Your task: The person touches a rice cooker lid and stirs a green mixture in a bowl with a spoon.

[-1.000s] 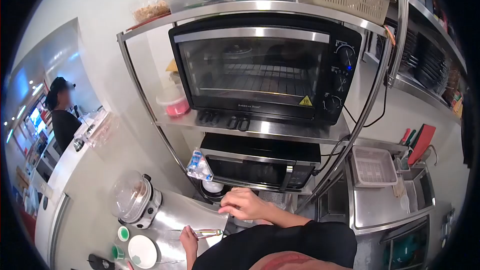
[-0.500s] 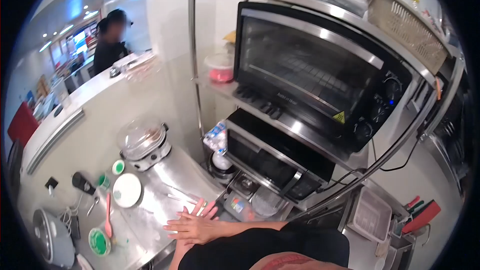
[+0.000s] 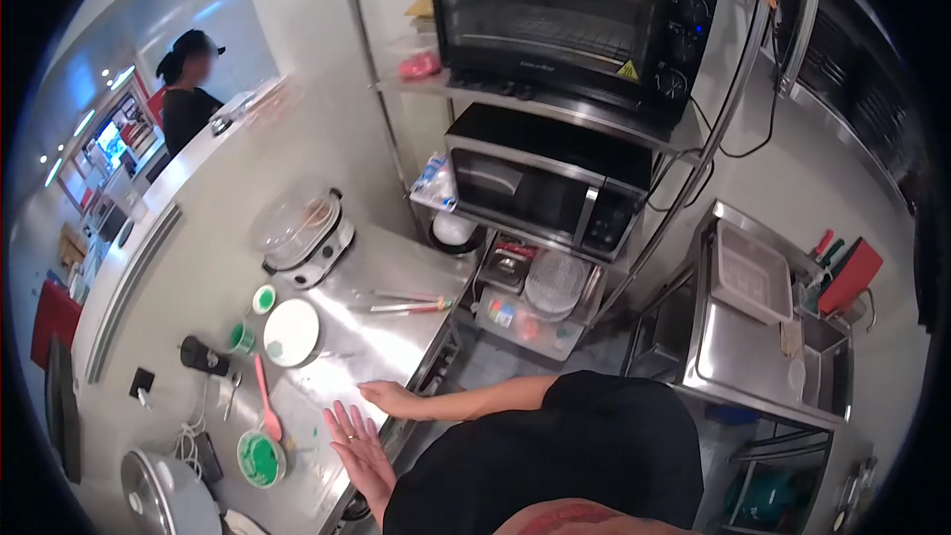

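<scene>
My left hand (image 3: 362, 446) is held palm up over the front edge of the steel counter (image 3: 342, 347). Its fingers are spread, a ring shows on one, and it holds nothing. Just beyond it is my right hand (image 3: 389, 398), seen edge-on and apart from the left, with nothing visible in it. To the left of the hands sits a bowl of green paste (image 3: 262, 459), a pink spatula (image 3: 265, 396) leaning at its rim. A white plate (image 3: 291, 333) with a faint green smear lies farther back. Thin sticks or brushes (image 3: 411, 305) rest near the counter's right edge.
A steamer (image 3: 305, 238) stands at the back of the counter, a rice cooker (image 3: 168, 495) at front left. Small green-filled cups (image 3: 263, 298) sit near the wall. A rack holds a microwave (image 3: 545, 178) and an oven (image 3: 565, 20). A sink unit (image 3: 743, 357) is right; another person (image 3: 188, 104) stands beyond the ledge.
My hands were pressed together, one over the other; now they are apart, the left lower and palm up. The view has shifted, showing more of the floor and the sink side.
</scene>
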Demonstrator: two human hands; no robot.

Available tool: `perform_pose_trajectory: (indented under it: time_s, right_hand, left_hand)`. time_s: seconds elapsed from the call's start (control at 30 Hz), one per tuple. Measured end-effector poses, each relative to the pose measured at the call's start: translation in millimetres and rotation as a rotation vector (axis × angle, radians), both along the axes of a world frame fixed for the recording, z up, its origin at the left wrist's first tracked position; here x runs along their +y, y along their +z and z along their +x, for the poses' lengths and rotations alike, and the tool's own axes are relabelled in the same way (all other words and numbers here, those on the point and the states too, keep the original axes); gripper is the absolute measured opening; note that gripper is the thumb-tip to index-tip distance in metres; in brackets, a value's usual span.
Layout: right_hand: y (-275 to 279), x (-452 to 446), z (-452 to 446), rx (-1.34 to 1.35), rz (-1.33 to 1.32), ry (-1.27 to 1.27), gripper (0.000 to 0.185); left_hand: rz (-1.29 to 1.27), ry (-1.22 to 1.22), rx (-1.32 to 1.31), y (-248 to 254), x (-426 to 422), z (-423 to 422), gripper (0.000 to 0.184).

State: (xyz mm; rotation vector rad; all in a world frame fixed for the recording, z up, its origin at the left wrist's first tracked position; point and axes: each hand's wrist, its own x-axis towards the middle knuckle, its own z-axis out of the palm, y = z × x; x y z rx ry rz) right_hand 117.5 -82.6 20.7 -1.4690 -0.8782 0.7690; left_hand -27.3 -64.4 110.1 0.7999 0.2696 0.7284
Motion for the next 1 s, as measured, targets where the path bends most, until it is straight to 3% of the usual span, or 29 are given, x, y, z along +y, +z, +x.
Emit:
perform_pose_trajectory:
  time_s: [0.03,0.07,0.1,0.13,0.17,0.23,0.27,0.33,0.5,0.53,0.57,0.6,0.63,0.67,0.77,0.83,0.87,0.93,1.0]
  right_hand:
    - [4.0,11.3,-25.4,0.639,-0.355,0.013,0.047]
    - [-17.7,25.6,-51.6,0.957,-0.348,0.202,0.056]
    - [-25.4,32.9,-94.2,0.969,-0.355,0.211,0.056]
    - [-31.3,34.4,-135.8,1.085,-0.162,0.470,0.057]
    - [-31.2,35.3,-166.1,1.184,0.035,0.726,0.057]
    - [-17.8,41.0,-205.5,1.166,0.008,0.747,0.057]
    - [-7.2,46.5,-225.1,1.147,0.012,0.763,0.056]
    - [14.0,61.8,-259.9,1.111,0.038,0.795,0.055]
    - [40.4,86.9,-303.7,0.987,0.038,0.888,0.053]
    - [34.7,96.2,-312.1,1.021,0.001,0.843,0.049]
    - [24.1,105.3,-325.9,1.064,-0.047,0.812,0.046]
    - [46.6,109.5,-335.4,1.177,-0.024,0.693,0.036]
    - [78.3,105.6,-345.3,1.321,-0.143,0.466,0.039]
    - [86.6,109.4,-353.7,0.883,0.069,0.539,0.041]
    - [123.2,117.1,-366.4,-0.287,0.637,0.788,0.048]
    - [97.1,129.2,-396.1,-0.661,0.937,0.920,0.045]
    - [75.6,132.9,-409.1,-0.742,0.996,0.978,0.042]
    - [31.7,148.1,-418.9,-0.658,0.954,1.079,0.043]
    - [5.1,176.2,-416.8,-0.648,0.947,1.146,0.045]
  left_hand:
    - [0.000,0.008,0.007,1.8,7.5,-17.4,0.059]
    - [0.363,0.093,0.287,2.4,16.8,-37.3,0.063]
    - [0.722,0.169,0.570,0.0,26.3,-61.3,0.068]
    - [1.066,0.171,0.285,-25.6,43.4,-86.1,0.064]
    - [1.519,0.271,0.422,-28.6,53.8,-102.1,0.055]
    - [1.813,-0.002,0.647,-19.4,60.9,-145.1,0.054]
    - [1.806,-0.003,0.664,-21.3,65.3,-162.9,0.054]
    - [1.611,0.109,0.600,-31.5,77.5,-194.5,0.050]
    - [1.600,0.418,0.627,-58.9,94.2,-267.7,0.052]
    - [1.422,0.357,0.583,-32.6,72.7,-213.5,0.052]
    - [1.239,0.313,0.554,-31.9,102.6,-222.3,0.052]
    - [1.047,0.289,0.542,-21.2,112.8,-199.7,0.052]
    - [0.848,0.291,0.531,-16.6,133.4,-187.3,0.052]
    - [0.650,0.316,0.512,-15.3,154.6,-179.9,0.053]
    - [0.094,0.437,0.319,-37.5,139.4,-290.2,0.054]
    - [-0.214,0.501,0.082,-47.8,125.8,-335.1,0.054]
    - [-0.357,0.519,-0.050,-52.5,117.0,-348.5,0.054]
    - [-0.621,0.533,-0.347,-61.9,104.4,-365.9,0.055]
    - [-0.585,0.621,-0.255,-66.8,104.2,-374.0,0.055]
